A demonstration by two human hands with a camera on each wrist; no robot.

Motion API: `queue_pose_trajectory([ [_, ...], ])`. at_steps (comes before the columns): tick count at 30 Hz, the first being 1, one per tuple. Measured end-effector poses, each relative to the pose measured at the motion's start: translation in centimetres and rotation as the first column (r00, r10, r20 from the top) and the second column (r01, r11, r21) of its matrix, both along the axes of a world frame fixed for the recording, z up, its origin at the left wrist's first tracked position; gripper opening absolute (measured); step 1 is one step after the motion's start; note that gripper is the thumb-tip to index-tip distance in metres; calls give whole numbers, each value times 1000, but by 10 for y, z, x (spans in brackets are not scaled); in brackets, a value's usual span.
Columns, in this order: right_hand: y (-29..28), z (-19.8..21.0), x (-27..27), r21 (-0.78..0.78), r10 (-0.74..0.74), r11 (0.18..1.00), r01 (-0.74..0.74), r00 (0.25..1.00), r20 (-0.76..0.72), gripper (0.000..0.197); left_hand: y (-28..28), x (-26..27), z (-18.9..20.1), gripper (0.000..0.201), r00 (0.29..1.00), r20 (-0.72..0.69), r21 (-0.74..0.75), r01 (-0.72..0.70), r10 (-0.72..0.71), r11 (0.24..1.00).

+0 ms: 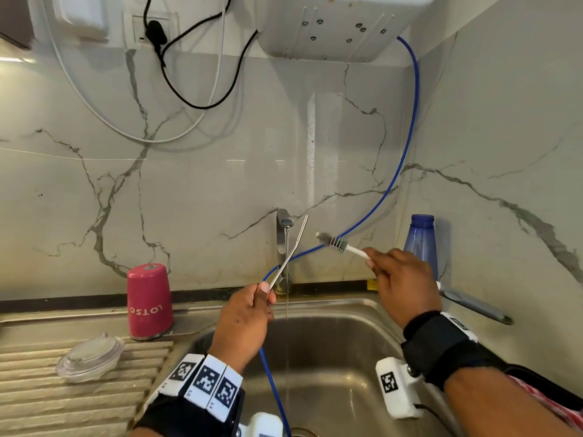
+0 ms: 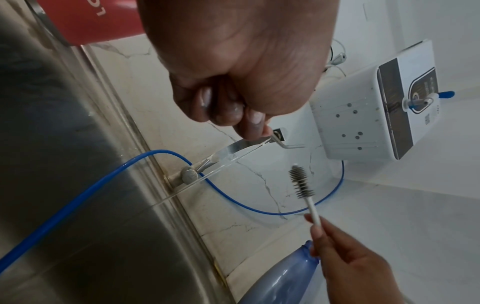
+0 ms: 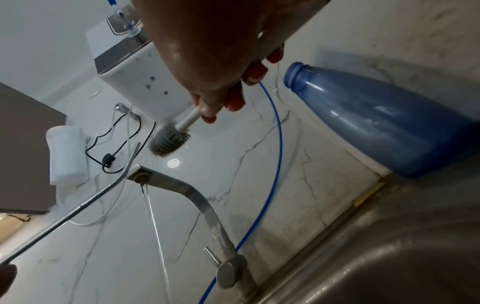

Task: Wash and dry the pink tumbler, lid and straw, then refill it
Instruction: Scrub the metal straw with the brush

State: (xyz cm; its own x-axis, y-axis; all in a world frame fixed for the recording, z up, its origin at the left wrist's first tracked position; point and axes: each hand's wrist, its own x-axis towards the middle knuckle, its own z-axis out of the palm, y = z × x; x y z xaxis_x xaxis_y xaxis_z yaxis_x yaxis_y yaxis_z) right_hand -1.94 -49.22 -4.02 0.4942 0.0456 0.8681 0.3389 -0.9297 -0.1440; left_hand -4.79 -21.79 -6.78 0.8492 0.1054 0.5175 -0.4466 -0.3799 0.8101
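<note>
The left hand (image 1: 244,313) pinches the metal straw (image 1: 288,253) beside the tap's stream; the right hand (image 1: 402,279) grips a brush (image 1: 332,242), just apart; wet fingers could drop the straw into the sink (image 1: 353,313).

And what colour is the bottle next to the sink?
The bottle is see-through blue, clearest in the right wrist view.

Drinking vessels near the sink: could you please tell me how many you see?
2: the pink tumbler stands upside down left of the sink; the blue bottle stands upright at the back right corner. Others may be hidden.
</note>
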Motion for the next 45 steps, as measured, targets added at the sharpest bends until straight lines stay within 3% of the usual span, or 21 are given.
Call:
queue_pose_trajectory([
  [2,8,4,-3,-18,70,997,-69,996,52,31,-2,0,-1,44,1000,3,59,18,-19,998],
  [6,34,1,-8,-216,171,963,-161,985,29,37,-6,1,-4,44,998,6,94,66,-66,993],
  [11,-2,-3,4,-18,65,998,-65,997,39,35,-6,-3,-6,45,994,-37,152,105,-101,983],
  [15,13,2,-4,-17,94,996,-93,992,85,30,-9,-1,-9,44,990,-72,143,131,-122,981],
  [18,24,0,-5,-134,125,984,-117,991,55,30,-6,-1,-6,46,992,-57,122,121,-114,985],
  [24,7,-8,2,-62,49,997,-48,999,10,36,-4,0,-8,46,991,-84,139,114,-103,984],
  [27,-1,-2,5,48,7,999,-9,999,41,34,-3,1,-7,45,991,-96,115,101,-90,988],
  [30,-1,5,0,66,-12,998,8,998,63,32,0,-2,-3,44,976,-115,74,195,-186,978],
  [33,24,4,-8,7,74,997,-74,995,70,29,-2,-8,-1,32,926,-119,55,368,-359,928],
  [36,43,1,-13,-24,99,995,-100,994,-54,31,-2,-6,1,29,952,-45,116,305,-302,945],
  [41,70,-4,-23,-168,189,952,-258,920,-343,37,8,2,-2,38,986,-23,11,163,-163,987],
  [43,72,-4,-23,-201,205,937,-287,914,-350,37,9,3,-2,38,989,-7,22,149,-149,989],
  [45,63,-1,-22,-201,154,954,-224,938,-311,36,7,2,-1,37,990,20,90,141,-143,986],
])
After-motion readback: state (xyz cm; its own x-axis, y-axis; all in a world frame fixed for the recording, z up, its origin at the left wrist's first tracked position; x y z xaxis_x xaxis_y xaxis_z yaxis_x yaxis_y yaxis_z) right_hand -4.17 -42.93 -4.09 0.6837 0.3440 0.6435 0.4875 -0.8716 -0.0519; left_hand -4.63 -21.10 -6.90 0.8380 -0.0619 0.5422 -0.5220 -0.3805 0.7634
